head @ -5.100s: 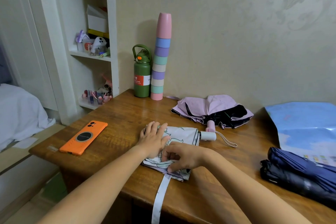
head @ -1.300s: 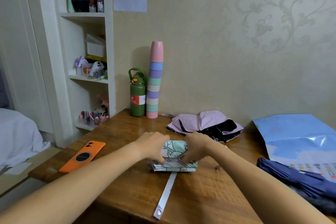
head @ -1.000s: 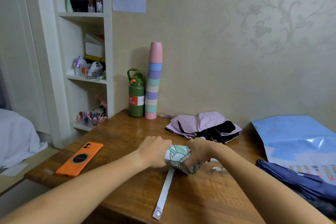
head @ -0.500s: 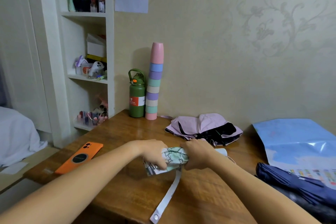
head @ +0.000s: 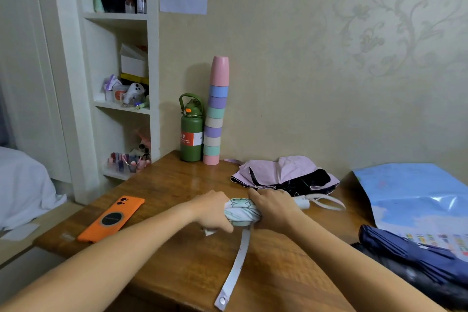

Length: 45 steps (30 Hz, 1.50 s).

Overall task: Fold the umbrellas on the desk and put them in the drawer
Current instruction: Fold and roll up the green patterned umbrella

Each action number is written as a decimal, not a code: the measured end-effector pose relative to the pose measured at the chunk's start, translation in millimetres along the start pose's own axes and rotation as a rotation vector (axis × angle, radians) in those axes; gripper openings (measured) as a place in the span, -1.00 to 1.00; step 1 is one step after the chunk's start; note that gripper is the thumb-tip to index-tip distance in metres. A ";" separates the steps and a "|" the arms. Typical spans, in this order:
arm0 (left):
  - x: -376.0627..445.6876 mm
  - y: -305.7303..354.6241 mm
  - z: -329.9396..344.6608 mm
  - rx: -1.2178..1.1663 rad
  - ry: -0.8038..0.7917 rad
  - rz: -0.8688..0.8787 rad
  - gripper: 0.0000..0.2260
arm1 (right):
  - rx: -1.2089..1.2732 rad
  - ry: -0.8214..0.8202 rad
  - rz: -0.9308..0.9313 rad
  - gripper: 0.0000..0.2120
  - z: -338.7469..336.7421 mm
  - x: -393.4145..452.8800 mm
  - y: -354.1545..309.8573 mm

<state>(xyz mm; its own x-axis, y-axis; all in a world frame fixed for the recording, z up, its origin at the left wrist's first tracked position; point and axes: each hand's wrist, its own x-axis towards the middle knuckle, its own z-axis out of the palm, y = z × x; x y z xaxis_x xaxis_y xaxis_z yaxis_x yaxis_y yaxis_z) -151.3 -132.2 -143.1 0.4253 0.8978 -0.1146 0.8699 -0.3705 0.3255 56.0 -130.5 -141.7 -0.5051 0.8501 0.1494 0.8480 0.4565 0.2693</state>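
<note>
From the head camera, the left hand (head: 214, 213) and the right hand (head: 274, 210) each kept a clenched grip round the rolled white umbrella with pale green print (head: 241, 211), which lay on the brown wooden tabletop (head: 177, 185) between them. Its white closing strap with a metal snap (head: 236, 264) trailed toward the near edge. A loose lilac-and-black umbrella (head: 283, 172) lay just behind, a folded navy umbrella (head: 415, 256) at the right, and a flat orange phone (head: 111, 218) at the left.
</note>
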 end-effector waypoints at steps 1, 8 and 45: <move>0.1 -5.3 -2.4 -0.088 -0.051 0.018 -0.64 | -0.012 0.046 -0.016 -0.54 -0.7 -0.4 -2.4; -4.5 -13.6 -0.4 -0.018 -0.066 0.078 -0.71 | 0.098 -0.101 -0.004 -0.69 -11.3 -0.7 -6.3; 19.7 -14.7 32.2 -0.818 0.321 -0.397 -0.66 | 1.802 0.016 0.251 -0.76 21.5 8.3 -9.2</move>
<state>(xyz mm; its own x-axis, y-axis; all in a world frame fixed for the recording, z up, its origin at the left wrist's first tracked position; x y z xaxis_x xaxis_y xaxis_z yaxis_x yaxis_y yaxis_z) -147.7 -116.7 -180.4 -0.0573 0.9892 -0.1346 0.4409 0.1460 0.8856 47.5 -121.9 -163.3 -0.3447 0.9382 0.0307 0.0084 0.0358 -0.9993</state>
